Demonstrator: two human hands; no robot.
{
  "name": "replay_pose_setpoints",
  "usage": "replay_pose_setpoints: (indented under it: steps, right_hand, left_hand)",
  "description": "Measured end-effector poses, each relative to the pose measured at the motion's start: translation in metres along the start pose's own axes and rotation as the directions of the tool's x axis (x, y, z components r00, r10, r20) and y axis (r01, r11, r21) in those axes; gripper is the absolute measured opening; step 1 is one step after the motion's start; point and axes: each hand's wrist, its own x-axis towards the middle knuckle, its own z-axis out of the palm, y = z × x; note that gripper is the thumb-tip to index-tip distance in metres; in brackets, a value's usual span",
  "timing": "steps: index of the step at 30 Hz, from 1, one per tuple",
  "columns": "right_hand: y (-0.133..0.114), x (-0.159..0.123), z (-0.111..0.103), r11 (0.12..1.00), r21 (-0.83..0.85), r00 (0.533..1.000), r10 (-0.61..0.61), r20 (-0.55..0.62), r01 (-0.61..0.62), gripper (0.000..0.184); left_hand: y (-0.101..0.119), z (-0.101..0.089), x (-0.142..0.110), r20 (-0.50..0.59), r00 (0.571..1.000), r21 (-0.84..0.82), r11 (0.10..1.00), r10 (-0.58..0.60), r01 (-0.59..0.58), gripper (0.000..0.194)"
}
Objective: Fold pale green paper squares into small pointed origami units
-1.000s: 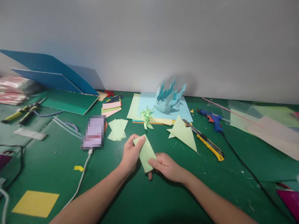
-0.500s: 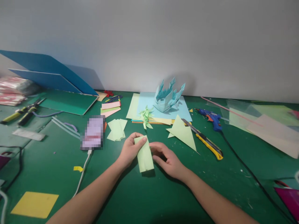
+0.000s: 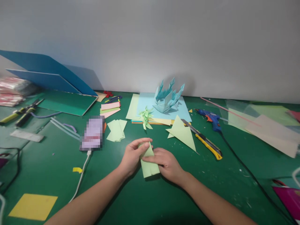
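Right hand [image 3: 170,164] back on paper [image 3: 150,170] (thumb-first)

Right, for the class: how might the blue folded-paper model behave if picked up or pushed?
The blue folded-paper model is probably light for its size, being folded paper with an open middle. Its thin upright points would likely bend or crumple if pinched. Pushed, it may slide rather than roll, resting on a flat blue sheet.
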Motion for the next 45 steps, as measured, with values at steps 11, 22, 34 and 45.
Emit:
replay_pose_setpoints:
  steps: [11,22,34,45]
  right_hand:
    - [-0.002,0.002,-0.005,0.999,0.038,0.997,0.042,-0.058,-0.039,0.033]
    - [-0.001,0.001,-0.004,0.999,0.051,1.0,0.004,-0.001,-0.003,0.034]
    - [-0.001,0.003,-0.003,0.965,0.236,0.992,0.126,-0.024,-0.117,0.026]
    - [-0.004,0.003,-0.006,0.883,0.28,0.916,0.4,-0.029,-0.376,0.038]
  left_hand:
    - [0.0,-0.004,-0.004,0.227,0.974,0.182,0.982,0.013,-0.056,0.016]
    - [-0.002,-0.003,-0.001,0.181,0.981,-0.062,0.994,-0.076,0.088,0.041]
    - [-0.003,-0.002,-0.003,0.207,0.978,-0.056,0.998,-0.022,0.034,0.069]
    - [-0.012,-0.006,-0.002,0.261,0.894,0.354,0.825,0.365,-0.44,0.008]
